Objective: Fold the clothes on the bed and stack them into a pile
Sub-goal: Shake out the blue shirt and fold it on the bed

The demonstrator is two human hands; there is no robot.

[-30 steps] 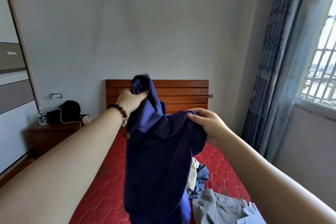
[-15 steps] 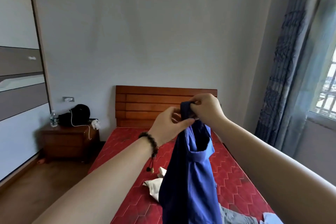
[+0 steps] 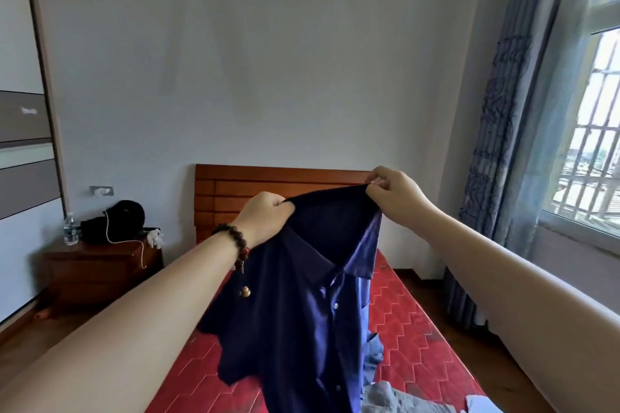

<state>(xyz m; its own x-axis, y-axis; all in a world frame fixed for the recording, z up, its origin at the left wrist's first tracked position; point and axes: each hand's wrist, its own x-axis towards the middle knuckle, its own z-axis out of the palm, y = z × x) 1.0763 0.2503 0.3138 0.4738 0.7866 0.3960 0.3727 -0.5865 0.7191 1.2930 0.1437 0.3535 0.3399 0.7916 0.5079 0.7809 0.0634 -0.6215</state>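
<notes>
A dark blue button-up shirt (image 3: 302,318) hangs in the air over the bed (image 3: 412,339), its collar side toward me. My left hand (image 3: 265,216), with a bead bracelet on the wrist, grips the top edge of the shirt at its left. My right hand (image 3: 394,196) pinches the same edge at its right, stretching it taut between both hands. The shirt's lower part drops below the frame and hides some of the bed. More clothes lie near the bed's front: a grey garment (image 3: 399,397), a light blue piece (image 3: 483,404), and a blue one (image 3: 374,354).
The bed has a red patterned cover and a wooden headboard (image 3: 235,188) against the wall. A wooden nightstand (image 3: 97,270) at left carries a black bag (image 3: 120,218) and a water bottle (image 3: 70,231). A wardrobe (image 3: 20,131) stands far left. Curtains (image 3: 493,157) and a window are at right.
My hands, close together at the shirt's top half a second ago, have moved apart, spreading the top edge wide. The shirt now hangs open, showing its collar and buttons.
</notes>
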